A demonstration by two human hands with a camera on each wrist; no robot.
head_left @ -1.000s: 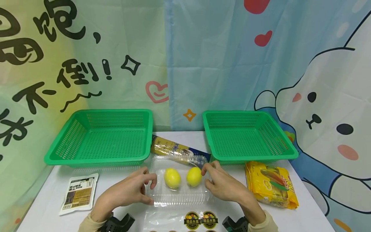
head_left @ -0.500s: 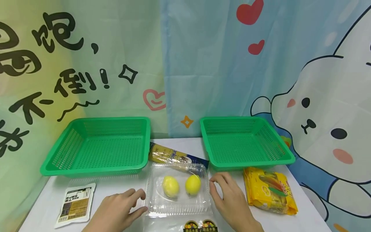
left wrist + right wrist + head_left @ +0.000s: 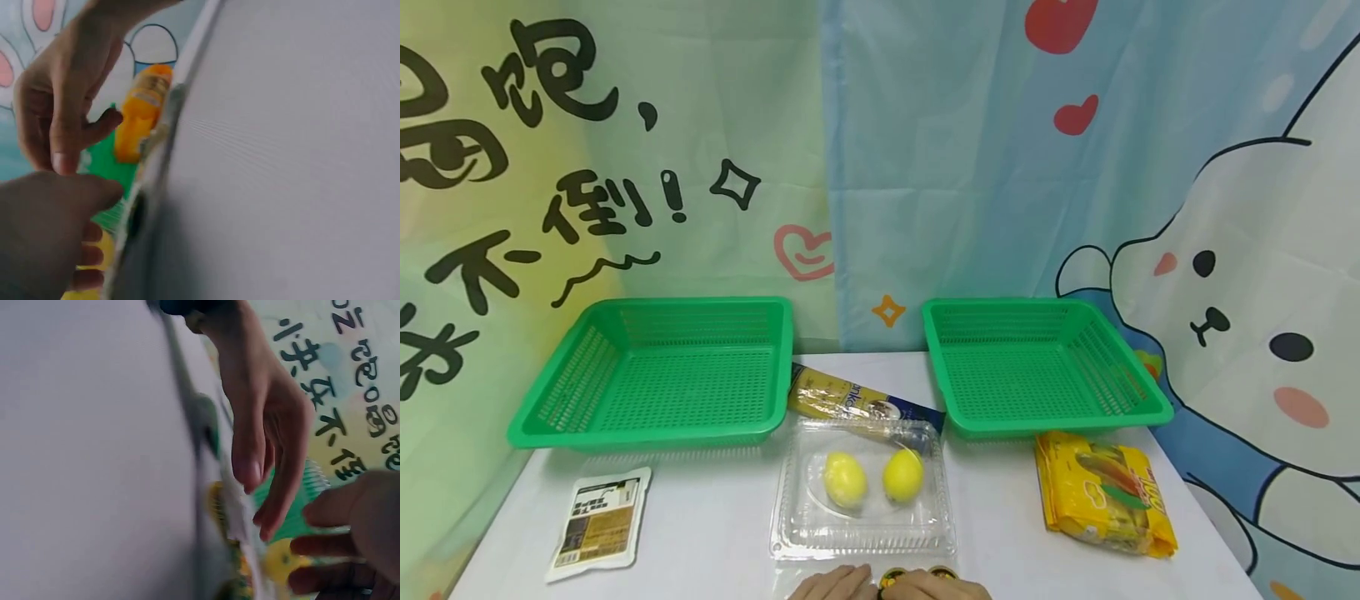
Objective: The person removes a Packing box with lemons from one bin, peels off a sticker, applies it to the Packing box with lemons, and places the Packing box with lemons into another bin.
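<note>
A clear plastic clamshell box point(image 3: 790, 525), with two yellow lemons point(image 3: 845, 481) inside, lies at mid-table. In front of it a clear sheet point(image 3: 784, 575) bears round black-and-gold stickers point(image 3: 892, 575), mostly covered by my hands. At the bottom edge of the head view my left hand point(image 3: 833, 583) and right hand point(image 3: 934, 585) lie side by side over this sheet. The right wrist view shows the left hand point(image 3: 269, 419) with fingers pointing down and nothing between them. From the left wrist, the right hand point(image 3: 69, 100) has its thumb apart from the forefinger.
Two green baskets point(image 3: 647, 435) point(image 3: 1067, 423) stand at the back. A gold-and-blue packet point(image 3: 857, 398) lies between them, behind the box. A white-and-brown pouch point(image 3: 598, 525) is at left, a yellow snack bag point(image 3: 1105, 496) at right. A printed curtain point(image 3: 910, 233) hangs behind.
Both hands have left the sides of the clamshell box and come down to the sticker sheet, near each other. The box and lemons stay in place.
</note>
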